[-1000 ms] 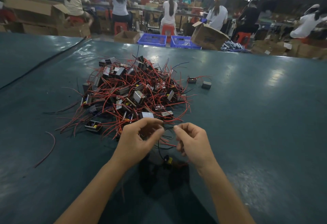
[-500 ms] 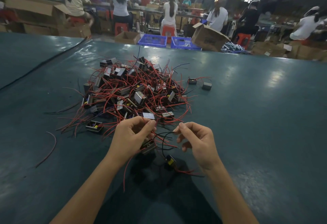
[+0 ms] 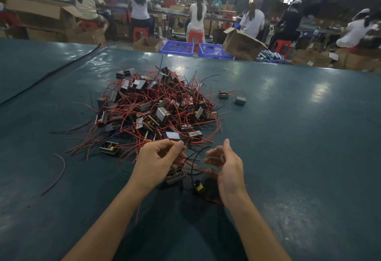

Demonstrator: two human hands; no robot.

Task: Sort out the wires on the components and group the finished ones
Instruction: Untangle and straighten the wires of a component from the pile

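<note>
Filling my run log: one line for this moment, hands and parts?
stage: untangling | left hand: pinches wires of component | right hand: open, empty | yellow-marked component: lies beside right hand | pile of components: tangled, beyond hands

My green bench (image 3: 309, 137) carries a heap of wired components (image 3: 156, 112); a small component (image 3: 223, 95) and a grey block (image 3: 240, 100) lie beside it; a loose red wire (image 3: 64, 168) lies apart.

A dark green table top (image 3: 299, 137) fills the foreground, with a black cable (image 3: 51, 73) running across its left side. Beyond its far edge stand two blue plastic crates (image 3: 177, 47), a tilted open cardboard box (image 3: 241, 47) and a smaller carton (image 3: 147, 44). Workers in white caps sit on red stools (image 3: 140, 32) at a long bench, backs turned. Large cartons (image 3: 41, 19) are stacked at the left.
</note>
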